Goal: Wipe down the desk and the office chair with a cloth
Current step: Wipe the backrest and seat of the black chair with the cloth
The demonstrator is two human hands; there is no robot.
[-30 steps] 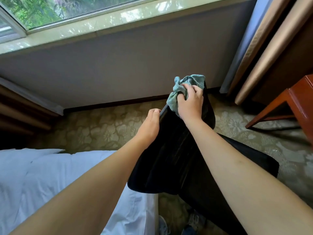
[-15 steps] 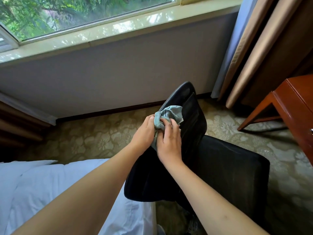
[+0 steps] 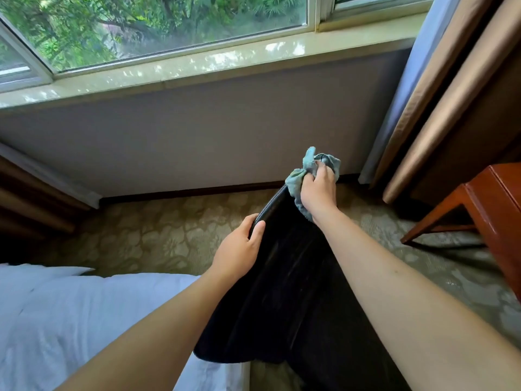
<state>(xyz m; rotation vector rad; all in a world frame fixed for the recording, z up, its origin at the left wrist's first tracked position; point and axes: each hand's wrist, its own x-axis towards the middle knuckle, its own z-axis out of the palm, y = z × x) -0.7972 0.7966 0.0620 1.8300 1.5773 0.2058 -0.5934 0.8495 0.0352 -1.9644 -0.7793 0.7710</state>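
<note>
One cloth [image 3: 303, 173], one chair [image 3: 284, 283], two hands

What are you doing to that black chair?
A person is cleaning the black office chair. The right hand grips a bunched blue-green cloth and rubs it on the top of the chair's back. The left hand holds the side edge of the backrest, probably to steady it. A white bed is on the left, and the corner of the wooden desk is on the right, untouched right now.

Crumpled teal cloth [image 3: 308, 172] atop black chair back [image 3: 284, 277].
</note>
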